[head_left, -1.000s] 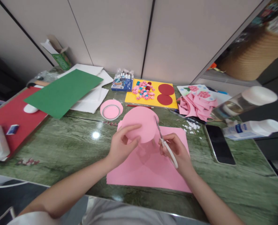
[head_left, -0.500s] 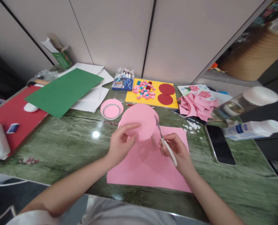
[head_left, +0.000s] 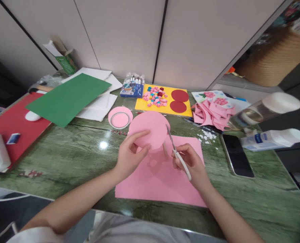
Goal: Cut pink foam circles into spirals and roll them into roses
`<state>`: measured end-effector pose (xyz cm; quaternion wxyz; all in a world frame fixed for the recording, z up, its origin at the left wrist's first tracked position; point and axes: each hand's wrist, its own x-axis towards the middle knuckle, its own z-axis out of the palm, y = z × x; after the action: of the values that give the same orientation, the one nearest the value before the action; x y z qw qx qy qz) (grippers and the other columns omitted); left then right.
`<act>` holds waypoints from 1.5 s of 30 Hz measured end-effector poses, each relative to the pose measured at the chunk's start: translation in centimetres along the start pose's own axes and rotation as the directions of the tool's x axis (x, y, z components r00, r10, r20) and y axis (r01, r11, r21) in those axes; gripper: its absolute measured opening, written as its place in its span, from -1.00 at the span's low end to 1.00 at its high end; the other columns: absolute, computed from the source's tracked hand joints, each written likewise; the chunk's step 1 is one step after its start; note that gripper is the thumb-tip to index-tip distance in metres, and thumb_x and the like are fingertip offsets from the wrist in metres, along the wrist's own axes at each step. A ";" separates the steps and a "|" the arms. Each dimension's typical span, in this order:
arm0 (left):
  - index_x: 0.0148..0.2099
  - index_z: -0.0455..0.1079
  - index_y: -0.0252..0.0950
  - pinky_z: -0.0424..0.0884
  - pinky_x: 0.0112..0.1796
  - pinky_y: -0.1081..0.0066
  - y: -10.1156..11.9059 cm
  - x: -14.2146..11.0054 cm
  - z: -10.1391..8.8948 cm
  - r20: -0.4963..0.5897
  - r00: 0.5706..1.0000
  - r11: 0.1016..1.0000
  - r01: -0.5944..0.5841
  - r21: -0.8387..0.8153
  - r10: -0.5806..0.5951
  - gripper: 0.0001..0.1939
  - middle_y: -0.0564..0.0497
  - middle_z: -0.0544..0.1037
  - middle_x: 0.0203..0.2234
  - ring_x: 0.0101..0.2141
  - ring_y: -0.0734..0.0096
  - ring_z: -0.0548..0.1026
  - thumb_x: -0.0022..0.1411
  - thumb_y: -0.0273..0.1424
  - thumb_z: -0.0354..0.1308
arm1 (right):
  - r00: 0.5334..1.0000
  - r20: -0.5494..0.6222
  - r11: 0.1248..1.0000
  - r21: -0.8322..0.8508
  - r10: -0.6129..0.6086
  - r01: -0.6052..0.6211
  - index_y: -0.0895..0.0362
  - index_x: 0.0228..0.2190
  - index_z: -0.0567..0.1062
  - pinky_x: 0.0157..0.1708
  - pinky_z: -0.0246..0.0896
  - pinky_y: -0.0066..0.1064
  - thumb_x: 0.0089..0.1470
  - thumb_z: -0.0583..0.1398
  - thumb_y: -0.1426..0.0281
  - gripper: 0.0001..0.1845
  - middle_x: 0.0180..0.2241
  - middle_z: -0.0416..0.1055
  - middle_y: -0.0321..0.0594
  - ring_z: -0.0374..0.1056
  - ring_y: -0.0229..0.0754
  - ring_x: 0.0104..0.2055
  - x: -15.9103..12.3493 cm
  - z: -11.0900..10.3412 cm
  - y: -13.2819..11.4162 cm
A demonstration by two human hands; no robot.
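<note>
My left hand [head_left: 132, 152] pinches the lower left edge of a round pink paper disc [head_left: 151, 128], thumb and fingers closed on it. Held above the table, the disc is tilted up toward me. White-handled scissors [head_left: 180, 158] are in my right hand [head_left: 191, 165], their blades at the disc's right edge. A narrow strip of paper [head_left: 165, 150] hangs below that edge. Under both hands lies a larger pink sheet [head_left: 165, 185], with the disc's shadow on it.
Behind are a pink disc with a ring [head_left: 120, 118], a yellow sheet [head_left: 142, 109] bearing pompoms and two dark red circles [head_left: 179, 96], and a marker box [head_left: 132, 90]. Pink scraps [head_left: 212, 114], a phone [head_left: 237, 155] and bottles [head_left: 273, 139] stand right; green paper [head_left: 69, 99] lies left.
The pink disc has turned and shifted slightly upward in my left hand, and the hanging strip shows more. My right hand with the scissors stays in nearly the same place.
</note>
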<state>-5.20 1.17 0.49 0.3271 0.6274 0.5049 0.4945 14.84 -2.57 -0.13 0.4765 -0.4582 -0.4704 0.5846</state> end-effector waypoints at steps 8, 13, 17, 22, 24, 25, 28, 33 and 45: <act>-0.12 0.41 -0.29 0.39 -0.15 0.37 0.4 0.2 0.0 0.056 0.997 0.998 -0.054 -0.029 0.055 -0.65 -0.04 0.54 -0.19 -0.15 0.32 0.47 -0.04 -0.55 0.19 | 1.000 0.001 1.000 -0.003 0.029 -0.029 0.05 -0.30 0.29 -0.51 0.08 -0.45 -0.05 0.24 0.23 -0.71 -0.34 0.30 -0.28 0.20 -0.33 -0.47 -0.1 -0.1 -0.4; -0.11 0.41 -0.27 0.38 -0.13 0.34 0.4 0.2 -0.1 0.069 0.997 0.999 -0.030 -0.012 0.031 -0.65 -0.05 0.53 -0.17 -0.13 0.29 0.46 -0.02 -0.53 0.18 | 1.000 0.008 1.000 0.004 0.025 -0.025 0.05 -0.31 0.29 -0.51 0.08 -0.45 -0.01 0.22 0.26 -0.75 -0.36 0.30 -0.29 0.20 -0.34 -0.49 -0.1 -0.1 -0.3; -0.10 0.41 -0.26 0.37 -0.11 0.34 0.3 0.1 -0.2 0.065 0.997 0.999 -0.035 -0.020 0.037 -0.65 -0.04 0.53 -0.17 -0.12 0.30 0.45 -0.01 -0.52 0.18 | 1.000 0.004 1.000 -0.002 0.020 -0.020 0.05 -0.31 0.28 -0.53 0.07 -0.45 0.00 0.21 0.26 -0.76 -0.36 0.30 -0.29 0.20 -0.35 -0.51 -0.1 -0.1 -0.3; -0.13 0.44 -0.24 0.35 -0.10 0.30 -0.2 0.0 -0.3 0.054 0.998 1.000 -0.028 -0.013 0.029 -0.70 -0.04 0.54 -0.19 -0.15 0.29 0.46 0.03 -0.49 0.17 | 1.000 -0.001 1.000 0.004 0.030 -0.030 0.05 -0.32 0.28 -0.56 0.07 -0.46 -0.01 0.22 0.27 -0.76 -0.39 0.30 -0.30 0.19 -0.36 -0.53 0.0 0.0 -0.3; -0.12 0.44 -0.24 0.36 -0.13 0.33 -0.3 -0.1 -0.3 0.049 0.999 0.999 -0.013 -0.041 0.015 -0.71 -0.04 0.54 -0.20 -0.16 0.30 0.46 0.04 -0.48 0.16 | 1.000 0.001 1.000 0.010 0.029 -0.029 0.05 -0.33 0.28 -0.56 0.06 -0.47 -0.01 0.22 0.27 -0.77 -0.39 0.30 -0.31 0.19 -0.36 -0.53 0.0 -0.1 -0.3; -0.12 0.44 -0.24 0.37 -0.15 0.36 -0.3 -0.1 -0.3 0.047 0.999 0.998 -0.007 -0.056 0.009 -0.71 -0.04 0.54 -0.20 -0.16 0.31 0.45 0.05 -0.48 0.15 | 1.000 0.004 1.000 0.011 0.029 -0.029 0.05 -0.33 0.28 -0.56 0.06 -0.47 -0.01 0.22 0.28 -0.77 -0.39 0.30 -0.31 0.19 -0.36 -0.53 -0.1 -0.1 -0.3; -0.11 0.43 -0.24 0.38 -0.17 0.39 -0.2 -0.1 -0.2 0.033 0.999 0.997 0.002 -0.074 0.001 -0.70 -0.04 0.53 -0.18 -0.15 0.33 0.45 0.05 -0.48 0.16 | 1.000 0.009 1.000 0.011 0.022 -0.022 0.06 -0.34 0.28 -0.57 0.06 -0.47 0.00 0.21 0.28 -0.78 -0.40 0.30 -0.31 0.18 -0.37 -0.54 -0.1 -0.1 -0.3; -0.08 0.41 -0.24 0.38 -0.16 0.37 -0.1 -0.1 0.1 -0.024 1.000 0.999 0.005 -0.032 -0.005 -0.65 -0.05 0.51 -0.15 -0.12 0.31 0.44 0.01 -0.42 0.21 | 0.999 -0.001 0.999 0.000 0.038 -0.038 0.05 -0.34 0.28 -0.58 0.07 -0.47 -0.01 0.22 0.27 -0.77 -0.41 0.30 -0.32 0.18 -0.36 -0.54 -0.1 0.0 -0.2; -0.10 0.41 -0.24 0.37 -0.17 0.35 -0.2 -0.2 0.1 0.034 0.999 0.999 -0.037 -0.024 0.037 -0.65 -0.04 0.52 -0.18 -0.15 0.30 0.44 -0.01 -0.48 0.20 | 0.999 0.021 0.999 0.025 0.034 -0.034 0.04 -0.30 0.28 -0.52 0.08 -0.46 -0.05 0.24 0.24 -0.70 -0.36 0.28 -0.30 0.19 -0.34 -0.48 -0.2 -0.1 -0.1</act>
<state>-5.22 1.09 0.22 0.3338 0.6410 0.4816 0.4957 15.00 -2.77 0.01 0.4672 -0.4540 -0.4602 0.6032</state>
